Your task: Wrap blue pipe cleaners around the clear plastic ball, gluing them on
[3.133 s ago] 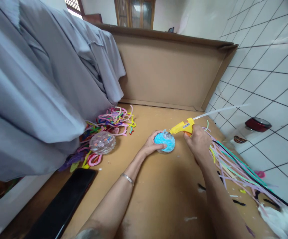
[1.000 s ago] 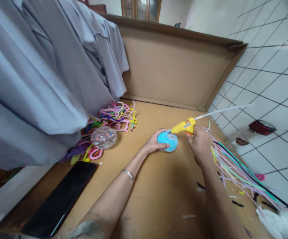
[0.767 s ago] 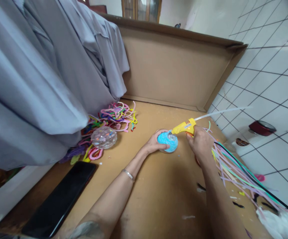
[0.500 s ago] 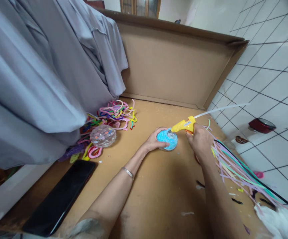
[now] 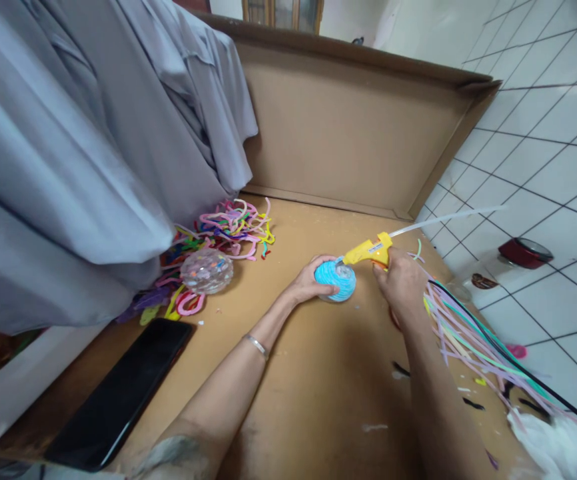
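Note:
My left hand (image 5: 311,280) is closed around the side of a small ball wrapped in blue fuzzy cord (image 5: 336,283), holding it just above or on the cardboard surface. A clear, bare patch shows at the ball's top. In my right hand (image 5: 402,281) is a yellow hot glue gun (image 5: 368,251), gripped by its handle. Its nozzle points left and meets the top of the ball beside the bare patch. A long translucent glue stick (image 5: 446,217) juts from the gun's rear toward the tiled wall.
Left lie a clear faceted ball (image 5: 207,271), a heap of coloured pipe cleaners (image 5: 238,223) and a black phone (image 5: 121,393). Right are long pastel pipe cleaners (image 5: 461,327), a black cable (image 5: 513,357), a red-lidded jar (image 5: 518,253) and white tissue (image 5: 558,437). A cardboard wall (image 5: 338,127) stands behind.
Almost nothing differs. The glue gun's nozzle has shifted very slightly left over the ball's top, while both hands keep their hold.

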`<state>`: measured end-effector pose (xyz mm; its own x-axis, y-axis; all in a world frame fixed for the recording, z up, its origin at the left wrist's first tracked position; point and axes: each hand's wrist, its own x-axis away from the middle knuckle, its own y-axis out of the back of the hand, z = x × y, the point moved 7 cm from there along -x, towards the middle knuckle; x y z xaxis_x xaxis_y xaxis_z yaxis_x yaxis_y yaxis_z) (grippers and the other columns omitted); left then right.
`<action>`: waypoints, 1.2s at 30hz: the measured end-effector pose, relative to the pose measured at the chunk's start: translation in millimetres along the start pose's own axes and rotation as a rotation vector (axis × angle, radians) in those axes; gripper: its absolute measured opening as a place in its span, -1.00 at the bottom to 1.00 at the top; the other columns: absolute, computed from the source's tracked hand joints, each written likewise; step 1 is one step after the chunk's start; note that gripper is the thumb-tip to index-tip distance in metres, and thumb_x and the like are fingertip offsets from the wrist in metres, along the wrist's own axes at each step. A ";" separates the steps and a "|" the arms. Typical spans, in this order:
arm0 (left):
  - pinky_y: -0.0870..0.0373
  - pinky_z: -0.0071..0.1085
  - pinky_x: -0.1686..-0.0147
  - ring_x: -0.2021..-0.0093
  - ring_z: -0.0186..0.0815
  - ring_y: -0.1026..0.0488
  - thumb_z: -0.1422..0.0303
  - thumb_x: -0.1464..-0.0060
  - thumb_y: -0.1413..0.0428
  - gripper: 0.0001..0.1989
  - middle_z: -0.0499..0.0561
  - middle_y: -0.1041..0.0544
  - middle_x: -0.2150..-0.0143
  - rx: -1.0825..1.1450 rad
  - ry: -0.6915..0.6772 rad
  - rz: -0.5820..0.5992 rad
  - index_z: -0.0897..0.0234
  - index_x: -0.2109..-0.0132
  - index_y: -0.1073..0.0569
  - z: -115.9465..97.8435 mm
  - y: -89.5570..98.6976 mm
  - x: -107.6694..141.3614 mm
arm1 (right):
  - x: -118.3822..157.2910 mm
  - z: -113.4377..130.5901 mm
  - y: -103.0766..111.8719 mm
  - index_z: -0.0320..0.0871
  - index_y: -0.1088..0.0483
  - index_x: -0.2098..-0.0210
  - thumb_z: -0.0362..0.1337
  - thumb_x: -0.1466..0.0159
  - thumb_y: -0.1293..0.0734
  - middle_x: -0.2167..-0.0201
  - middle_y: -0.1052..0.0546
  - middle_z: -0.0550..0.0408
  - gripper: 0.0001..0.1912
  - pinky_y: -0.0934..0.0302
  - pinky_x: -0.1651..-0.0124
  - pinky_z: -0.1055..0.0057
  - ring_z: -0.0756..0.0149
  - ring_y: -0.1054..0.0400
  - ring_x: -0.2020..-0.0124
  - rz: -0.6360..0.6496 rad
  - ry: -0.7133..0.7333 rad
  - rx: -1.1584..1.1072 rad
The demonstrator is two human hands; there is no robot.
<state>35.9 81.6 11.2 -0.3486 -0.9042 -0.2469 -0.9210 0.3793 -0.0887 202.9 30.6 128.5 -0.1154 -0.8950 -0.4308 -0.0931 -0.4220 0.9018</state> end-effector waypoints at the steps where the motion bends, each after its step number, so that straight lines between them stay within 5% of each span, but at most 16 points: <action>1: -0.26 -0.20 -0.15 -0.11 -0.08 -0.36 0.35 0.42 -0.40 -0.23 0.10 -0.39 -0.12 -0.011 -0.004 0.001 0.26 -0.06 -0.41 0.1 0.2 -0.2 | -0.1 -0.2 0.3 -0.23 -0.41 0.17 -0.24 -0.25 -0.26 0.30 -0.52 -0.09 -0.77 0.17 0.42 0.36 0.19 -0.34 0.36 0.007 -0.001 0.000; 36: -0.27 -0.19 -0.15 -0.12 -0.07 -0.37 0.36 0.41 -0.41 -0.20 0.11 -0.42 -0.10 0.004 0.011 0.007 0.27 -0.09 -0.39 2.9 0.2 -0.8 | -1.3 -6.5 0.5 -0.25 -0.41 0.19 -0.17 -0.24 -0.25 0.30 -0.53 -0.11 -0.72 0.18 0.43 0.38 0.18 -0.35 0.35 0.022 -0.042 -0.050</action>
<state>36.6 83.0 8.6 -0.3566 -0.9037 -0.2368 -0.9180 0.3860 -0.0906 209.4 30.6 129.7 -0.1580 -0.8978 -0.4111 -0.0407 -0.4101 0.9111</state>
